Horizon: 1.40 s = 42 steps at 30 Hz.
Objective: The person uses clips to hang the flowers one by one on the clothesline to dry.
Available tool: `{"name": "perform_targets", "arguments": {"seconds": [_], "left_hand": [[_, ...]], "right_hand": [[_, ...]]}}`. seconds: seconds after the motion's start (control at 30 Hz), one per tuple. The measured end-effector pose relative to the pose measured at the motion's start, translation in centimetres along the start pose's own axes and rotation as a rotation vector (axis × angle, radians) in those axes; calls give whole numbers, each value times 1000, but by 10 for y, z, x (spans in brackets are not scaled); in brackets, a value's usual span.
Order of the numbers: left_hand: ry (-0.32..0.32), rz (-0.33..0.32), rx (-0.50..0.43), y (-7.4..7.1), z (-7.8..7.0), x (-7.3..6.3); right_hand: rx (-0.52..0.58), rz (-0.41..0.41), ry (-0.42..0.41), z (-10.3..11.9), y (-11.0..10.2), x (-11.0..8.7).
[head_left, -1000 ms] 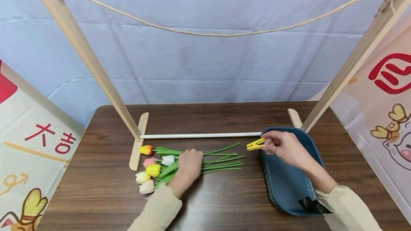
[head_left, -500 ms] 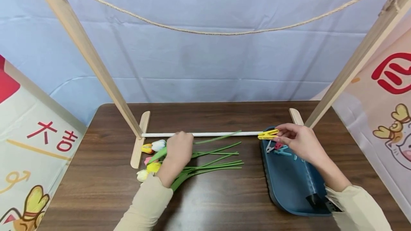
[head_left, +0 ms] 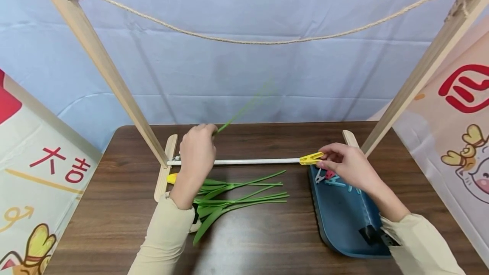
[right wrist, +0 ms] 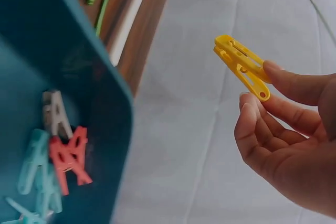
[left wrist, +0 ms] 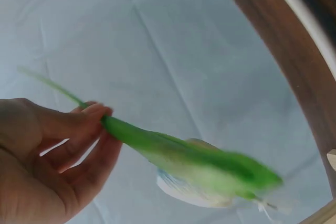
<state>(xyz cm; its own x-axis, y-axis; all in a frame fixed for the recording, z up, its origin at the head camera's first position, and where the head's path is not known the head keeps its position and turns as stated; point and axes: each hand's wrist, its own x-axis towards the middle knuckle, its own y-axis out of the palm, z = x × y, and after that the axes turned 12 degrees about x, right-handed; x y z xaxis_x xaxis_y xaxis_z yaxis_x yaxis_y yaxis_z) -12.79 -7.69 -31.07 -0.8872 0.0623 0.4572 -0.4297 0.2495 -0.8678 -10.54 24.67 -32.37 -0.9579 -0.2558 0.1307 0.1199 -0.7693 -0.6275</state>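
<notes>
My left hand [head_left: 198, 152] pinches the green stem of an artificial tulip [left wrist: 194, 190] between thumb and fingers, raised over the table. Its pale white-blue bloom, partly behind a leaf, points down in the left wrist view; the stem [head_left: 244, 109] slants up to the right, blurred. In my right hand [head_left: 347, 166] is a yellow clothespin [right wrist: 240, 67], pinched at its handle ends with its tip closed. More tulips [head_left: 225, 203] lie on the table below my left forearm, which hides most of their blooms. A yellow bloom [head_left: 172, 178] shows beside that wrist.
A blue bin [head_left: 336, 224] on the right holds several clothespins [right wrist: 68, 161] in grey, red and teal. Two wooden posts [head_left: 107, 63] carry a sagging rope [head_left: 244, 42] overhead, and a white rod [head_left: 259, 161] runs low between them. Cloth [head_left: 237, 71] hangs behind the table.
My left hand has lifted one tulip off the bunch, moving up and left. The clothespin has gone right over the bin, then slightly back left, still in my right hand.
</notes>
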Motion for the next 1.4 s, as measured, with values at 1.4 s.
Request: {"name": "perform_targets", "arguments": {"seconds": [1.4], "left_hand": [[-91,-339,-200,-15,16,8]], "right_hand": [[-25,-105,-510,216,3,127]]}}
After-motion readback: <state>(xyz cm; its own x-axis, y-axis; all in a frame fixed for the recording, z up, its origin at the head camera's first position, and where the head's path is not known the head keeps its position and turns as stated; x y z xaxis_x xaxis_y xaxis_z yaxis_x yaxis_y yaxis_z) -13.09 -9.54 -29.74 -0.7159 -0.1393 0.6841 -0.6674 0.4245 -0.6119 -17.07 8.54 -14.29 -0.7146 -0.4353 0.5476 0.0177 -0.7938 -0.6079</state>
